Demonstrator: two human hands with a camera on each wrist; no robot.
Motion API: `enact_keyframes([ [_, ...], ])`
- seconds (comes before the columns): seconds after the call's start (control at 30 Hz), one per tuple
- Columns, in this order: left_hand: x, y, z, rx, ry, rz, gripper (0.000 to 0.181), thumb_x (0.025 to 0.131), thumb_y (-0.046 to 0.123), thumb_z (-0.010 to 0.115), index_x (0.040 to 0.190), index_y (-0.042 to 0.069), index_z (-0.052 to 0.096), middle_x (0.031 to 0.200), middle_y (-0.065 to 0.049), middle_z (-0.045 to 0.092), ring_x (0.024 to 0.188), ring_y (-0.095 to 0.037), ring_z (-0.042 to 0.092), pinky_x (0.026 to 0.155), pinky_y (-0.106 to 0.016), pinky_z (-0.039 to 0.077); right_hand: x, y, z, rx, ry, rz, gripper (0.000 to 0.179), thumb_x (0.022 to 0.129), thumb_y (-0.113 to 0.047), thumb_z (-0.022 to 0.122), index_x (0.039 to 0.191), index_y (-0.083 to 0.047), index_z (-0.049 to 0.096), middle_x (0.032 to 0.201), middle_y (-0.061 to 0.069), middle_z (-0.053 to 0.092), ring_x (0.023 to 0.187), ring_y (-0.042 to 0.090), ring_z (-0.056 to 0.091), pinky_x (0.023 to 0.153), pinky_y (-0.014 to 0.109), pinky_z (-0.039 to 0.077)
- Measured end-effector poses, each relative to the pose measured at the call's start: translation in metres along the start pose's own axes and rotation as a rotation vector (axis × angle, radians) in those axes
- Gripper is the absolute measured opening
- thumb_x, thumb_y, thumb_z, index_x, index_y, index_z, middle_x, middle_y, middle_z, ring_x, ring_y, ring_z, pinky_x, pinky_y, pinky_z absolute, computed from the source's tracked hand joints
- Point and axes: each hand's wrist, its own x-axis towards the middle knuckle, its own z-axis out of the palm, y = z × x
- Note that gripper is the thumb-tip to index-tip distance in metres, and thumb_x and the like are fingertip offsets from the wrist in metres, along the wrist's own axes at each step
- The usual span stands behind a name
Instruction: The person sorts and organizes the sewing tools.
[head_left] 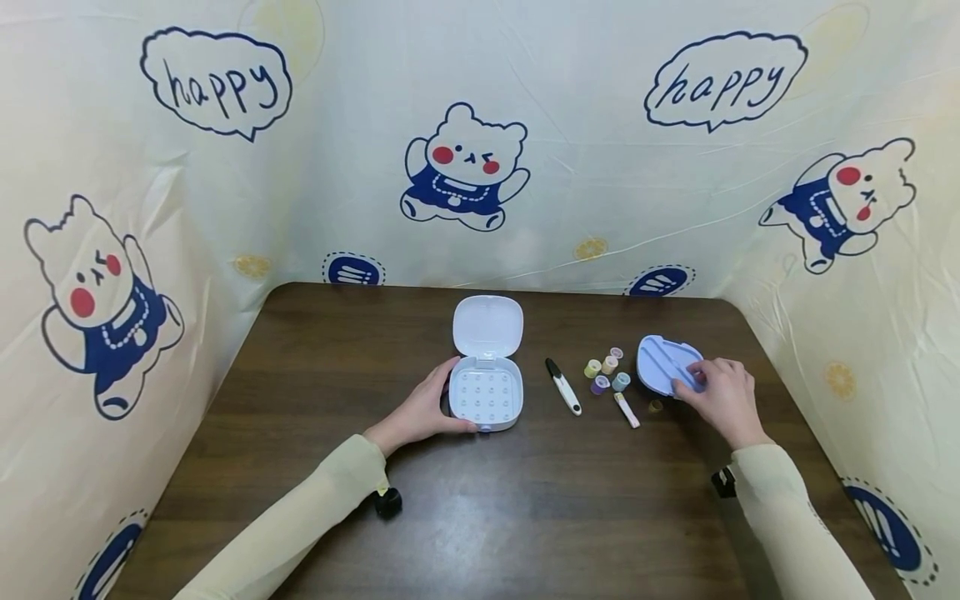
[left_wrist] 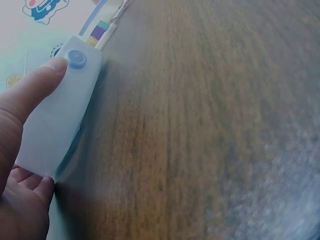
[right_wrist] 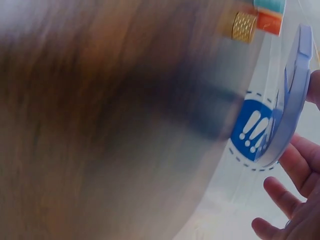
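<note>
A pale blue-white hinged sewing box (head_left: 486, 392) stands with its lid (head_left: 488, 325) raised, small pegs lining its base. My left hand (head_left: 423, 408) grips the box's left side; in the left wrist view the thumb lies by the round clasp (left_wrist: 77, 58), fingers at the opposite edge. Toward the right, my right hand (head_left: 722, 396) holds a blue compartment tray (head_left: 666, 365) by its near right edge. Seen in the right wrist view, the tray (right_wrist: 290, 100) is off the table, pinched between thumb and fingers. A gold thimble (right_wrist: 244, 26) stands close to it.
Between box and tray lie a black-and-white slim tool (head_left: 563, 387), several thread spools (head_left: 601, 384) and a small white tube (head_left: 626, 411). The brown table (head_left: 480, 517) meets patterned curtains (head_left: 585, 167) at its back and sides.
</note>
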Motion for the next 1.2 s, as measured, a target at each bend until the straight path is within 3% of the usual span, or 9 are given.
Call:
enact_keyframes([
  [0.17,0.0,-0.001,0.0,0.005,0.008,0.011,0.125,0.072,0.043,0.097,0.165,0.008,0.021,0.166,-0.016,0.031,0.15,-0.03,0.036,0.124,-0.05,0.032,0.001,0.009,-0.001,-0.013,-0.013,0.019,0.039,0.089,-0.029,0.079,0.102,0.006,0.07,0.096,0.027,0.066,0.109,0.054,0.046,0.092,0.073,0.033],
  [0.63,-0.002,-0.002,0.001,0.004,0.011,0.007,0.125,0.071,0.047,0.096,0.165,0.011,0.022,0.167,-0.014,0.03,0.152,-0.03,0.033,0.124,-0.052,0.03,0.006,0.032,0.004,-0.053,-0.154,0.085,0.045,0.093,-0.034,0.074,0.105,0.009,0.069,0.1,0.028,0.064,0.105,0.054,0.046,0.091,0.075,0.032],
  [1.2,0.0,-0.003,0.002,-0.005,0.009,0.004,0.123,0.072,0.046,0.096,0.165,0.011,0.022,0.166,-0.014,0.031,0.151,-0.03,0.034,0.124,-0.052,0.03,0.008,0.04,0.001,-0.072,-0.272,0.091,0.048,0.095,-0.033,0.074,0.113,0.01,0.069,0.107,0.031,0.063,0.11,0.056,0.043,0.097,0.08,0.025],
])
